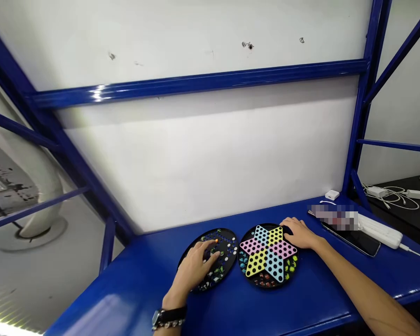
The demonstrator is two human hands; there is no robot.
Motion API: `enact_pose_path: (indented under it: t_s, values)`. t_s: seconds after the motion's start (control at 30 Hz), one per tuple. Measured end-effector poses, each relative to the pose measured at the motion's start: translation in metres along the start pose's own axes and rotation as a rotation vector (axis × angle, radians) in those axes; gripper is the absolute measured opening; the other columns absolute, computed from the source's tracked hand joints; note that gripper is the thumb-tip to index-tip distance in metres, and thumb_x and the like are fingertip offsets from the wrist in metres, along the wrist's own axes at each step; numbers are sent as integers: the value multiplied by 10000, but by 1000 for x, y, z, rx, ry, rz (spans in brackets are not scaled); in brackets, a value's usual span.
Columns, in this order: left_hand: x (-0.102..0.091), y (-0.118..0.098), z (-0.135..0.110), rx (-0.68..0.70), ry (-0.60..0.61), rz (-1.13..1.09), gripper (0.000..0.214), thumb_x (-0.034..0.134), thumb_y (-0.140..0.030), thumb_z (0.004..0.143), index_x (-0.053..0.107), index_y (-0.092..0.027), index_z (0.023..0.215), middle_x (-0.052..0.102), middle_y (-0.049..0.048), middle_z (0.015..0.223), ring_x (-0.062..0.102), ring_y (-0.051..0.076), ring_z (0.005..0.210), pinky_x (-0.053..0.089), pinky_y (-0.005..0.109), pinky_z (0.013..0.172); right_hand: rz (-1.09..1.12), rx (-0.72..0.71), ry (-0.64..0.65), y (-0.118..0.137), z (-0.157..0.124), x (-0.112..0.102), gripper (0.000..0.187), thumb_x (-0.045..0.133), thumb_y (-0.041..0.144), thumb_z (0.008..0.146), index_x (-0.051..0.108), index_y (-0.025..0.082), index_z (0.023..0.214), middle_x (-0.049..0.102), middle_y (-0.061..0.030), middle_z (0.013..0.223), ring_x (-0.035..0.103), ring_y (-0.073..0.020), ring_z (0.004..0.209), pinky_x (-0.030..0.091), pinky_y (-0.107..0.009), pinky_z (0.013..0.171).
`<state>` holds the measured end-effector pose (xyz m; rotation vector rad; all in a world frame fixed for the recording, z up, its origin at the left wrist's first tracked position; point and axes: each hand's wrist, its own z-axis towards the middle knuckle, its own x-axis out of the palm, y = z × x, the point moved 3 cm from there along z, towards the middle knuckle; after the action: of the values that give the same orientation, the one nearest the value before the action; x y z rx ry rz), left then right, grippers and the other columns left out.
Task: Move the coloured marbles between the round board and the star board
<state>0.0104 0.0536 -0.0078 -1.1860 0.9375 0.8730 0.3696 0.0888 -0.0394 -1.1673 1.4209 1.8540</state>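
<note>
Head view: left hand (192,268) over a marble board (234,254), right hand (298,234) on a star board (266,285)

The two round black boards lie side by side on a blue table (126,298), just apart. The marble board holds marbles (210,281) in many colours, with an orange marble (216,241) near its far edge. The left hand's fingers are spread apart and arch over the middle of the board, their tips down among the marbles (whether they pinch one, I cannot tell). A watch (168,318) sits on that wrist.

The right hand's fingers lie together on the far right rim of the star board, clamped on nothing visible. Its pink, yellow and blue points are bare of marbles, while coloured marbles (290,265) fill the black wedges between them.

Loose marbles this small call for light fingertips and a raised palm. A phone (353,241) and a power strip (380,231) lie beyond the right hand.
</note>
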Motion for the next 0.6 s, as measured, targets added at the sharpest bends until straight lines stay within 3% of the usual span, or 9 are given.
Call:
enact_pose_path:
  t_s: [0.17,0.37,0.47,0.6]
  values:
    - [8,11,0,-2,27,-144,481,316,-486,933,652,-224,1156,670,56,1203,612,230,1090,468,366,972,-6,11,8,1,-1,-3,363,457,286,858,601,254,1190,577,-72,1281,476,-271,1182,338,-454,982]
    - [-10,34,-5,-58,-50,-228,507,329,-527,908,674,-213,1106,712,35,1142,635,226,1090,483,319,957,-15,8,17,-7,2,1,374,452,308,866,598,258,1206,572,-72,1288,475,-274,1178,335,-459,990]
    - [-18,46,-14,-106,67,-192,489,363,-523,875,689,-216,1071,721,34,1125,635,247,1091,480,331,960,-18,9,18,-10,3,4,384,454,319,868,585,253,1223,566,-73,1300,469,-274,1190,333,-459,998]
    - [-21,45,-21,-97,213,-179,461,378,-490,856,690,-225,1068,714,30,1140,627,243,1098,476,326,963,-22,9,10,-8,2,2,381,457,315,866,585,255,1220,572,-69,1291,474,-272,1188,333,-463,1001]
